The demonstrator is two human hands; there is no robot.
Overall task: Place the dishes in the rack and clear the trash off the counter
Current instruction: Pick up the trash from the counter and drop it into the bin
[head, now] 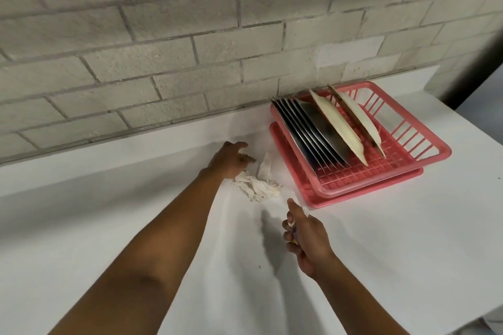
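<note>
Reaching toward the back edge of the counter [81, 212], the left hand [228, 162] is loosely spread, gripping nothing, its heel touching a crumpled tissue [258, 187]. A second tissue piece [265, 168] lies just beside it. Nearer the front edge, the right hand [304, 236] curls round a white paper scrap [293, 223] — what else it holds I cannot tell. Toward the back right corner sits the pink rack [442, 151] on its tray [353, 198], with steel plates [313, 133] and cream plates [337, 122] standing tilted inside.

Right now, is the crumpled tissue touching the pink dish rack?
Apart. The head view shows a strip of bare counter between the crumpled tissue and the pink dish rack.
</note>
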